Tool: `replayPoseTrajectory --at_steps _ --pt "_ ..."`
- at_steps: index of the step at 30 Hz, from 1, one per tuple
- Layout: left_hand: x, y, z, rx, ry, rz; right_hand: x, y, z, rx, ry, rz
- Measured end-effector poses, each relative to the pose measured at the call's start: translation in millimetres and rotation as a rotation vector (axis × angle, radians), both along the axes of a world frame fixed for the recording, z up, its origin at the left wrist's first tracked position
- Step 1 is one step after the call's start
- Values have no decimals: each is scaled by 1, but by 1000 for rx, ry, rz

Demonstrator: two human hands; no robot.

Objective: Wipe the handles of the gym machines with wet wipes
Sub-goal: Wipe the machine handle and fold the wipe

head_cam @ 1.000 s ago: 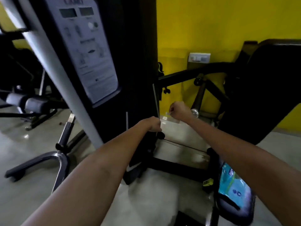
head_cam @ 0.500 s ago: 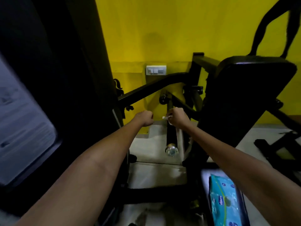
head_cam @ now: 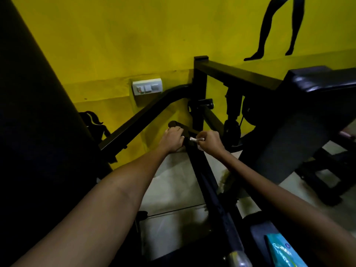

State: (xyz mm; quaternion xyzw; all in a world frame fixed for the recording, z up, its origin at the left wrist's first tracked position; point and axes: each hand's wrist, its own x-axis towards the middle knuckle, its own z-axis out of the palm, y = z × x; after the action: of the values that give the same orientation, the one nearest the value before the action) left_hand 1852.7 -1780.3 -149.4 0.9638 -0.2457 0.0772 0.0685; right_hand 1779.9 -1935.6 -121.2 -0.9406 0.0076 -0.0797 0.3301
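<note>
A black machine handle [head_cam: 204, 176] runs from its dark end cap near the wall down toward me, ending in a metal cap [head_cam: 238, 258]. My left hand [head_cam: 172, 139] is wrapped around the handle's upper end. My right hand [head_cam: 210, 141] sits just to the right of it, fist closed on a bunched white wet wipe [head_cam: 196, 139] pressed against the handle. A blue wet wipes pack [head_cam: 284, 251] lies on a dark seat at the bottom right, partly cut off by the frame edge.
A black padded backrest [head_cam: 312, 105] rises on the right. Black frame tubes [head_cam: 146, 116] cross in front of the yellow wall, which carries a white switch plate [head_cam: 147, 87]. A dark machine column [head_cam: 28, 122] fills the left. Pale floor tiles [head_cam: 173, 189] show below.
The view has swung right and closer to the handle. My left hand has closed on the handle's upper end, and my right hand has brought the wipe onto the handle.
</note>
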Motion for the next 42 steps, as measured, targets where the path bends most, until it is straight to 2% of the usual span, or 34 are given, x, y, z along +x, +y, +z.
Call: replayPoseTrajectory --at_steps 4,6,9,14,18,23,28,33,39,42 --pt "32 -5 -28 -160 102 -34 28 9 -13 0 47 -53" --pt "39 -9 -46 -317 152 1 39 16 -23 -20 81 -28" --pt "39 -11 -64 -515 84 9 42 17 -37 -92 95 20" --pt "55 -2 -71 -616 111 -140 43 8 -33 -173 106 94" --pt "65 -1 -75 -748 132 -144 63 19 -29 -194 45 89" --pt "67 -1 -84 -790 15 -163 47 22 -35 -355 -1 279" --pt "69 -4 -91 -796 -133 -152 70 15 -26 -294 8 233" --pt "71 -5 -96 -810 -213 -158 37 12 -29 -313 18 443" --pt "70 -6 -97 -816 -248 -146 55 14 -33 -294 -25 249" --pt "71 -7 -97 -818 -256 -135 41 25 -34 -332 -37 302"
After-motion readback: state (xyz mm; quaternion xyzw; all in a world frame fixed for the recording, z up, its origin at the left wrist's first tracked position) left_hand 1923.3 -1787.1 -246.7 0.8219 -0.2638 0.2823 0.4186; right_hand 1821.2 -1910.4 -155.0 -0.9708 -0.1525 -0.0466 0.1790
